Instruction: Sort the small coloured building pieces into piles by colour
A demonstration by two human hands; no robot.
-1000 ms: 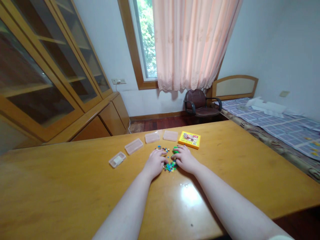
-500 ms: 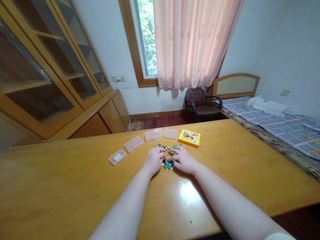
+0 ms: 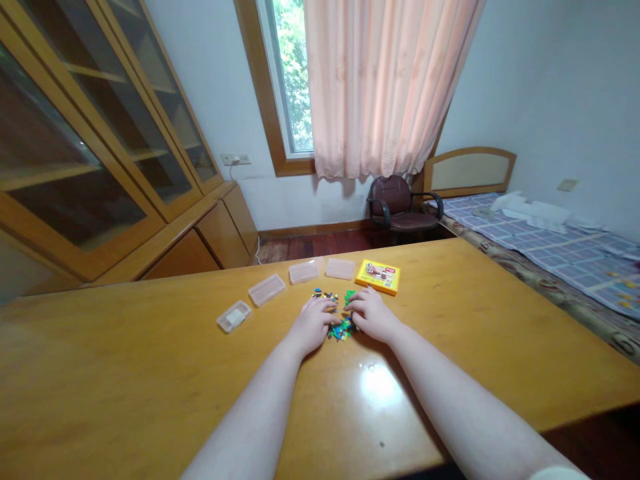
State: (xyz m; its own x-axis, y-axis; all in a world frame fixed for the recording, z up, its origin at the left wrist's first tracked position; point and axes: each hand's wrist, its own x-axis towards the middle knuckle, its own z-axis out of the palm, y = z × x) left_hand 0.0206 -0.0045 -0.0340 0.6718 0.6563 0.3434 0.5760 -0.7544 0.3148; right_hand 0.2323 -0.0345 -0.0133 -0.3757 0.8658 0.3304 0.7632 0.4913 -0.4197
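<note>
Lying just beyond your right hand (image 3: 374,315) in the head view: a yellow box (image 3: 378,276), flat on the wooden table (image 3: 150,373), red patch (image 3: 391,270) at its upper right; its print is too small to read. Left of it, four clear trays (image 3: 267,291) form an arc, the leftmost with a white item (image 3: 233,317) inside. Farther off: brown chair (image 3: 395,197), bed (image 3: 525,230) at right, glass-fronted cabinet (image 3: 173,170) at left. Small coloured pieces (image 3: 341,331) lie scattered on the tabletop between your hands, green by the right, blue and brown past the left; your hands block part of the spread. It stretches roughly away from you, pointing no one way; single pieces too tiny to give an axis. Box's long axis runs sideways, right end slightly nearer you. Your left hand (image 3: 313,325): palm down, fingers bent, apart. Right hand: likewise. Whether any fingertip presses on a piece, you cannot tell.
</note>
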